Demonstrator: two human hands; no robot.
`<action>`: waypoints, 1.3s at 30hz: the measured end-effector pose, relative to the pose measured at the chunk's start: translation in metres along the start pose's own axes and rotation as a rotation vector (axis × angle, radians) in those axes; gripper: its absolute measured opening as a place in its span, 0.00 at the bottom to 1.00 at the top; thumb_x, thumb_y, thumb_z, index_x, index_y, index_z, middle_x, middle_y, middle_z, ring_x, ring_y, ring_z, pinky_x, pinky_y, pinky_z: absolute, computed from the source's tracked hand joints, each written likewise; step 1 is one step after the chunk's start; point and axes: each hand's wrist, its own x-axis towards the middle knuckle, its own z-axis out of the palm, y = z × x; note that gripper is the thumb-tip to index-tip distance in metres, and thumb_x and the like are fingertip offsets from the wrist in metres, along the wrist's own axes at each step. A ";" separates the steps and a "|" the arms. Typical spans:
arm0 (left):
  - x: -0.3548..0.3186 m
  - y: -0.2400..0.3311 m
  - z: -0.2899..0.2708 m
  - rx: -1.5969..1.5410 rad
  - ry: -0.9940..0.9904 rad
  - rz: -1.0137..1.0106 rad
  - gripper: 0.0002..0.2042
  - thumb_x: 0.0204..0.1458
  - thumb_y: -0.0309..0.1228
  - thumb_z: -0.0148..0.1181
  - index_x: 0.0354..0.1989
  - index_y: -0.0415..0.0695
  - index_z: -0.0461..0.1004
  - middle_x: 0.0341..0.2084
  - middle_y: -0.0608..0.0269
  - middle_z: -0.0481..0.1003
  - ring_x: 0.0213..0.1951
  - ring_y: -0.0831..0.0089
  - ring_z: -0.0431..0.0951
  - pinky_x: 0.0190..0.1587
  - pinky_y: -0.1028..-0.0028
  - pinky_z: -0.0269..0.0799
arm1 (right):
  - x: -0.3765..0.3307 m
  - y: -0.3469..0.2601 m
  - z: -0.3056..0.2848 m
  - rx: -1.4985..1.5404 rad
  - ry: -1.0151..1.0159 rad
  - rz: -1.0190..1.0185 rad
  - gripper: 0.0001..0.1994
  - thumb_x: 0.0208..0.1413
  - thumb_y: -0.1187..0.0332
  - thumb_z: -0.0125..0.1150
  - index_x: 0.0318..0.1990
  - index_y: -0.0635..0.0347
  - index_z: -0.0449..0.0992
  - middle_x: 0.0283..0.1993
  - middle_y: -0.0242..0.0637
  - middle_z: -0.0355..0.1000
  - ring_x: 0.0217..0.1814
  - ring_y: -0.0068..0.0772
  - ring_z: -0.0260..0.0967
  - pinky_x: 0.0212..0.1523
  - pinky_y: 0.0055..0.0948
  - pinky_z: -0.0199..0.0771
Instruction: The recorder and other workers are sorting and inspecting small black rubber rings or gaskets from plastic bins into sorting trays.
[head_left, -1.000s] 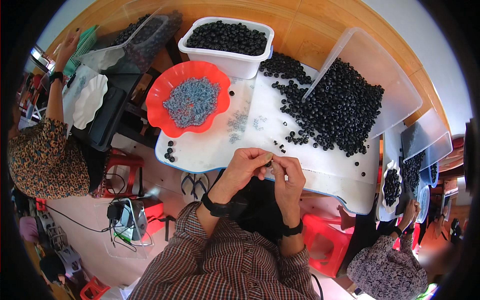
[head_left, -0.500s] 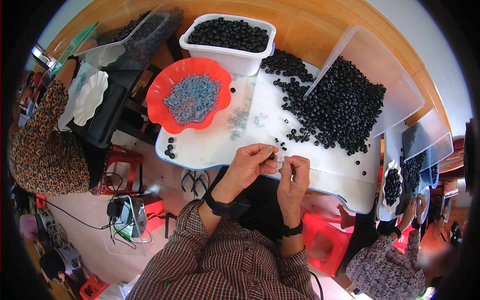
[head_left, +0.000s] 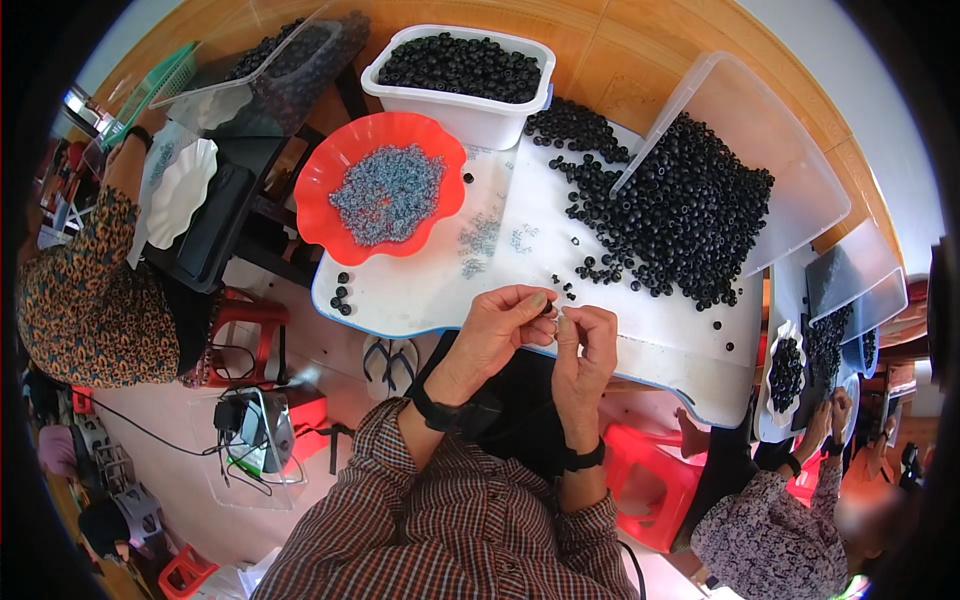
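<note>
Over the front edge of the white table (head_left: 420, 290), my two hands are close together. My left hand (head_left: 492, 328) pinches a small round black plastic piece (head_left: 546, 309) between thumb and fingertips. My right hand (head_left: 584, 350) is closed at the fingertips beside it, on a tiny pale, clear-looking piece (head_left: 559, 314) mostly hidden by the fingers. Just beyond the fingers lie a few small black bits (head_left: 566, 291). To the right spreads a large heap of black round pieces with holes (head_left: 690, 210). A red scalloped bowl (head_left: 318, 205) holds many tiny bluish clear pieces (head_left: 388, 195).
A white tub (head_left: 450, 115) full of black pieces stands at the back. A clear bin (head_left: 790, 150) lies tipped behind the heap. Co-workers sit at left (head_left: 90, 300) and right (head_left: 775, 535). A red stool (head_left: 650, 490) is near my right side.
My fingertips have drawn slightly closer together, and the pale piece between them is now more covered. The surrounding things stay put apart from a slight view shift.
</note>
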 end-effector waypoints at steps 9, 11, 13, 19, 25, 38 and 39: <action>0.000 -0.001 0.000 0.016 0.022 0.000 0.13 0.60 0.31 0.60 0.47 0.34 0.77 0.30 0.60 0.80 0.29 0.76 0.80 0.33 0.78 0.80 | 0.002 0.000 0.002 -0.030 -0.034 -0.020 0.04 0.56 0.79 0.61 0.38 0.64 0.74 0.38 0.39 0.67 0.37 0.32 0.68 0.37 0.26 0.70; 0.000 0.000 -0.001 0.052 0.014 0.005 0.12 0.61 0.29 0.58 0.47 0.34 0.76 0.31 0.61 0.79 0.30 0.76 0.80 0.33 0.77 0.80 | 0.002 0.001 0.002 -0.025 -0.041 -0.012 0.04 0.56 0.79 0.61 0.37 0.64 0.74 0.37 0.39 0.67 0.37 0.32 0.68 0.37 0.27 0.70; -0.001 0.001 0.000 0.088 0.028 0.011 0.11 0.61 0.29 0.58 0.46 0.34 0.76 0.31 0.61 0.79 0.29 0.77 0.79 0.33 0.77 0.80 | 0.002 0.003 0.000 -0.025 -0.065 -0.017 0.04 0.56 0.79 0.62 0.37 0.65 0.74 0.37 0.39 0.68 0.35 0.29 0.69 0.36 0.24 0.70; -0.004 0.010 -0.003 0.204 0.006 -0.008 0.09 0.60 0.28 0.59 0.42 0.35 0.76 0.29 0.62 0.77 0.28 0.77 0.78 0.32 0.77 0.79 | -0.001 0.008 -0.004 0.318 -0.176 0.271 0.03 0.57 0.78 0.62 0.37 0.65 0.74 0.37 0.32 0.70 0.33 0.18 0.70 0.35 0.18 0.72; -0.005 0.015 -0.008 0.259 -0.070 -0.043 0.08 0.59 0.27 0.60 0.41 0.35 0.76 0.29 0.61 0.77 0.27 0.77 0.78 0.30 0.77 0.79 | 0.002 0.002 -0.010 0.497 -0.240 0.508 0.04 0.58 0.78 0.62 0.37 0.66 0.73 0.33 0.32 0.75 0.33 0.16 0.71 0.37 0.17 0.72; 0.001 0.009 -0.012 0.118 0.005 -0.003 0.11 0.61 0.30 0.57 0.45 0.35 0.76 0.32 0.58 0.79 0.28 0.75 0.79 0.31 0.76 0.78 | 0.001 0.039 -0.017 0.036 0.016 0.292 0.04 0.55 0.77 0.63 0.37 0.66 0.75 0.32 0.33 0.71 0.27 0.18 0.66 0.29 0.20 0.67; 0.001 0.009 -0.013 0.117 0.005 -0.004 0.11 0.61 0.30 0.57 0.45 0.35 0.76 0.32 0.58 0.79 0.28 0.75 0.79 0.31 0.76 0.78 | 0.004 0.039 -0.018 -0.055 0.027 0.240 0.03 0.55 0.78 0.62 0.37 0.66 0.76 0.33 0.34 0.71 0.26 0.20 0.66 0.28 0.21 0.67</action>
